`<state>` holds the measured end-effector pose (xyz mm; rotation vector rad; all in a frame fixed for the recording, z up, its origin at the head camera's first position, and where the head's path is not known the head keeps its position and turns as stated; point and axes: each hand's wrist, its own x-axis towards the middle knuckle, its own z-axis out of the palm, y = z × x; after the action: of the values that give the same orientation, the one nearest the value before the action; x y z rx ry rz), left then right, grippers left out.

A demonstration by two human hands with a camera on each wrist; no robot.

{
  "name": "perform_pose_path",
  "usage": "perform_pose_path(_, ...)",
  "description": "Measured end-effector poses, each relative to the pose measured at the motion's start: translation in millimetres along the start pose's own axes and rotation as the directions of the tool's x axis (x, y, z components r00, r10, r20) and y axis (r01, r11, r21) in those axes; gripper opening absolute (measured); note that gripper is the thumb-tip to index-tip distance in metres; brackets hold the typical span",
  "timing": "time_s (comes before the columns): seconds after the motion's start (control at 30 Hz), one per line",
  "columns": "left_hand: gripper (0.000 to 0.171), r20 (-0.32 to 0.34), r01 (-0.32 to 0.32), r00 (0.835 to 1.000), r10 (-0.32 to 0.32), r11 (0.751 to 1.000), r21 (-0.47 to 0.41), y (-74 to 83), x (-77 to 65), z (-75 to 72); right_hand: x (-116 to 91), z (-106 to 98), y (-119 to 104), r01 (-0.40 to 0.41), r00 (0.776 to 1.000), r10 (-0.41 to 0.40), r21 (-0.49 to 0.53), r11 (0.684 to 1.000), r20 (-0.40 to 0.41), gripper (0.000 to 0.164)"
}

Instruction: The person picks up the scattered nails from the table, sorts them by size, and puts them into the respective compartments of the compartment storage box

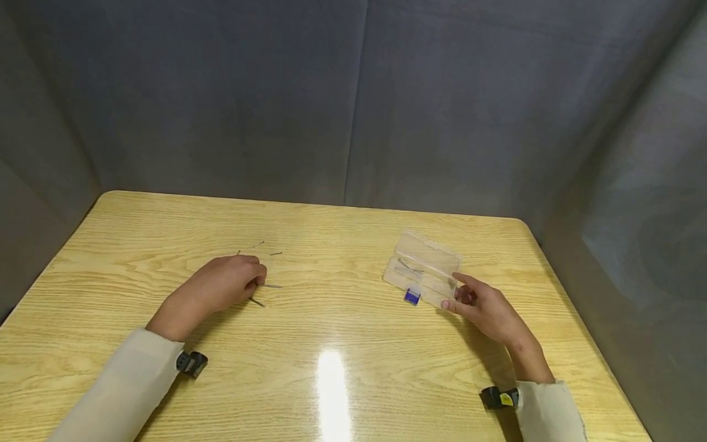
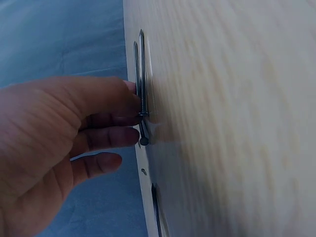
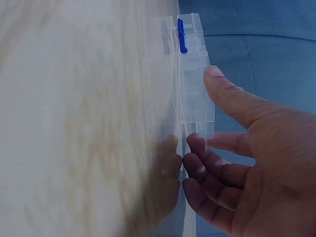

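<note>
My left hand (image 1: 221,282) is low over the left of the table, its thumb and fingertips pinching at a nail (image 1: 271,286) that sticks out to the right. A second nail (image 1: 256,301) points toward me just below those fingertips. In the left wrist view the two nails (image 2: 142,74) run close together, heads by the fingers. On the right, a clear plastic box (image 1: 394,282) with a blue latch (image 1: 412,296) stands open, with a few nails (image 1: 410,266) inside. My right hand (image 1: 486,310) holds its right end between thumb and forefinger; the other fingers curl below the thumb (image 3: 227,94).
Beyond the left hand lie more loose nails, one (image 1: 276,253) to the right and another (image 1: 259,244) farther back. The wooden table (image 1: 353,294) ends at a grey curtain (image 1: 353,104) behind and at the sides. Each wrist wears a small black camera (image 1: 191,363).
</note>
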<state>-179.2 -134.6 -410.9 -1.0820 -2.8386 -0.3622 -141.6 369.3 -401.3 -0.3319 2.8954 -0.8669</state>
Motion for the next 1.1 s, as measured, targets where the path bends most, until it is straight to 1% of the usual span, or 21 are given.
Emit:
perform_pose_path(0.13,0.022,0.016,-0.011,1.0,0.011,1.0,0.017,2.0,2.8,-0.6,-0.5,0.8,0.3,0.002,1.0,-0.002,0.007,1.0,-0.002,0.072)
perform_pose_path(0.27,0.024,0.043,0.011,0.999,-0.011,1.0,0.005,1.7,5.6,-0.1,0.0,1.1,0.2,-0.001,1.0,0.001,0.005,1.0,-0.004,0.072)
perform_pose_path(0.4,0.026,0.051,0.026,0.998,-0.025,1.0,-0.015,1.1,8.7,0.5,0.5,0.9,-0.1,0.001,1.0,-0.001,0.006,1.0,-0.011,0.071)
perform_pose_path(0.5,0.027,0.049,0.029,0.998,-0.027,0.999,-0.036,1.2,11.0,0.7,0.5,0.4,-0.2,0.006,1.0,-0.006,0.011,1.0,-0.013,0.072)
perform_pose_path(0.73,0.027,0.047,0.047,0.998,-0.041,0.992,-0.121,1.8,16.1,3.2,-0.3,2.1,0.9,-0.003,1.0,0.003,0.021,1.0,-0.006,0.072)
perform_pose_path(0.9,0.026,0.038,0.039,0.999,-0.035,0.991,-0.129,3.6,19.9,3.2,-0.6,3.5,1.7,-0.003,1.0,0.003,0.024,1.0,-0.009,0.072)
perform_pose_path(1.1,0.024,0.028,0.028,0.999,-0.024,0.987,-0.156,9.4,27.2,1.1,-0.4,2.5,1.9,-0.003,1.0,0.003,0.019,1.0,-0.014,0.072)
